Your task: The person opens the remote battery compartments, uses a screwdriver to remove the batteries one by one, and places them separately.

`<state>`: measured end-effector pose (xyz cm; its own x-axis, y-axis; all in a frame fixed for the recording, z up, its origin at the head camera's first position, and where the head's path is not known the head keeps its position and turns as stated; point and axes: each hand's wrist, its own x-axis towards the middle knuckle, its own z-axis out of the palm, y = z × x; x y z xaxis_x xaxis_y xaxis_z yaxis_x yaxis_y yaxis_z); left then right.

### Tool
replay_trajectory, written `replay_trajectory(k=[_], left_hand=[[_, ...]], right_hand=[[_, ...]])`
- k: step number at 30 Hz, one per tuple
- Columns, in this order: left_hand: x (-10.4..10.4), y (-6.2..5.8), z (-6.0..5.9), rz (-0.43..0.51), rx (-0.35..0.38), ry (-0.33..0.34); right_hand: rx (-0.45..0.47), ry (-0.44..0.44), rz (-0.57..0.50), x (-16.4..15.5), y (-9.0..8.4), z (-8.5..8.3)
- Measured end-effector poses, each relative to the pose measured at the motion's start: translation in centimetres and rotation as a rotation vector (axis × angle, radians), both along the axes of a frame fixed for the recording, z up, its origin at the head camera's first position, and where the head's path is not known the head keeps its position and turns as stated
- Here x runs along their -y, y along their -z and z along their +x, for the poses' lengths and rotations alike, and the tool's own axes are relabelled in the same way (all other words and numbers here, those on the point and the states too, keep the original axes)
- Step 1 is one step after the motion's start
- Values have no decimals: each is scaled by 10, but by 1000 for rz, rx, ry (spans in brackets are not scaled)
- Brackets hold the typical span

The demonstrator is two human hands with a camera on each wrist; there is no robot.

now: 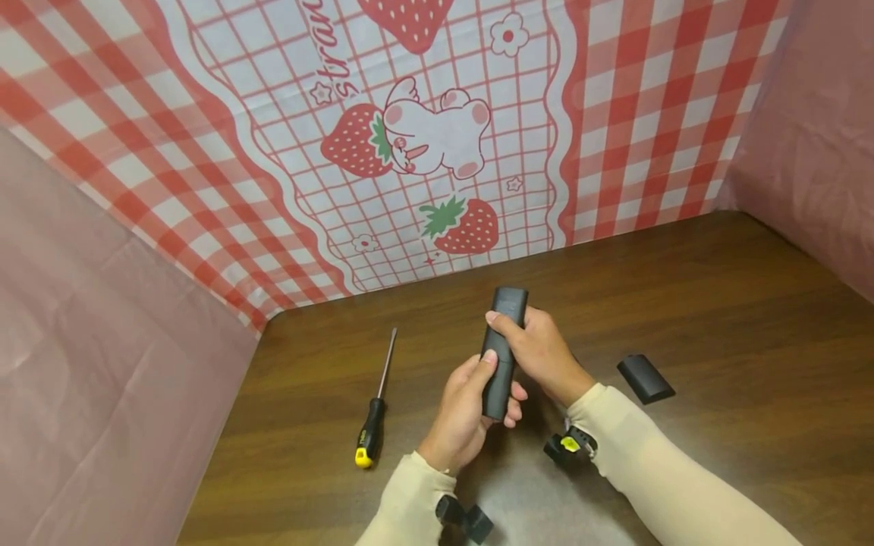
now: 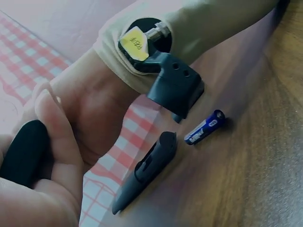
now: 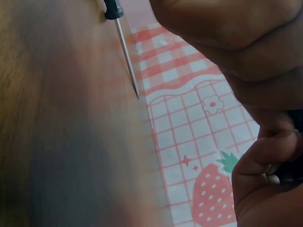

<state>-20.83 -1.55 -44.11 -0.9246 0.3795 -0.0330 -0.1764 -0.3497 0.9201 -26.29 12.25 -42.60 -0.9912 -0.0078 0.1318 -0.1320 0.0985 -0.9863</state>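
Observation:
Both hands hold a black remote control [image 1: 504, 353] above the wooden table [image 1: 717, 303]. My left hand [image 1: 471, 398] grips its lower end, thumb laid on the front. My right hand [image 1: 536, 345] wraps the upper half, one finger pressing across the face. In the left wrist view the remote [image 2: 23, 153] shows dark between the fingers. A black battery cover [image 1: 645, 378] lies on the table to the right of my right forearm. The left wrist view shows the cover [image 2: 147, 170] with a blue battery [image 2: 204, 127] lying beside it.
A screwdriver [image 1: 374, 409] with a black and yellow handle lies on the table left of my left hand; its shaft [image 3: 127, 56] shows in the right wrist view. A red checked strawberry cloth [image 1: 423, 152] backs the table, with pink sheets [image 1: 102, 379] at both sides.

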Motion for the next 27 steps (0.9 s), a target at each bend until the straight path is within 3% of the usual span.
replay_trajectory(k=[6,11,16,27], left_hand=[[-2,2,2,-23,-33,-39],[0,3,2,-11,-60,-23],[1,3,3,20,-59,0],[-3,3,4,48,-28,-15]], right_hand=[[-16,-33,-5,-1,-1,0],[0,-33,1,-1,-1,1],[22,-22,11,-2,-2,3],[66,0,20,-2,0,0]])
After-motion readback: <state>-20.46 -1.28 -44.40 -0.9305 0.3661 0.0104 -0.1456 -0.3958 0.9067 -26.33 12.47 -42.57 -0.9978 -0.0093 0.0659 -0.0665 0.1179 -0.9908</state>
